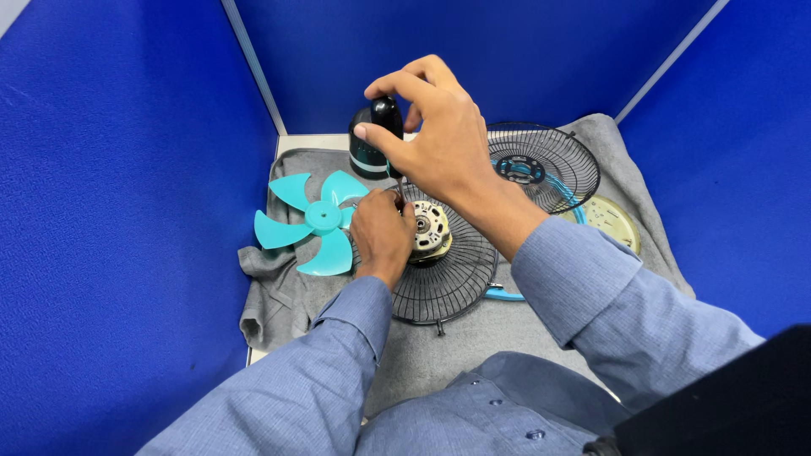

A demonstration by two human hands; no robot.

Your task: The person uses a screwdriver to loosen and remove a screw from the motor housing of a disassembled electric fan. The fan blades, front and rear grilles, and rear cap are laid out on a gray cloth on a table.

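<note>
My right hand [439, 135] grips the black handle of a screwdriver [387, 114], held upright with its tip pointing down at the fan motor [432, 230]. The motor sits in the middle of a black wire fan guard [448, 283] lying flat on a grey cloth. My left hand [382, 232] rests on the guard against the motor's left side, fingers curled around the spot where the screwdriver shaft comes down. The tip itself is hidden by my hands.
A teal fan blade [314, 221] lies left of the guard. A black motor cover [365, 156] stands behind my hands. A second wire guard [541, 165] with a teal rim and a round pale-yellow plate [612, 219] lie at the right. Blue partition walls [118, 186] close in the grey cloth [439, 355].
</note>
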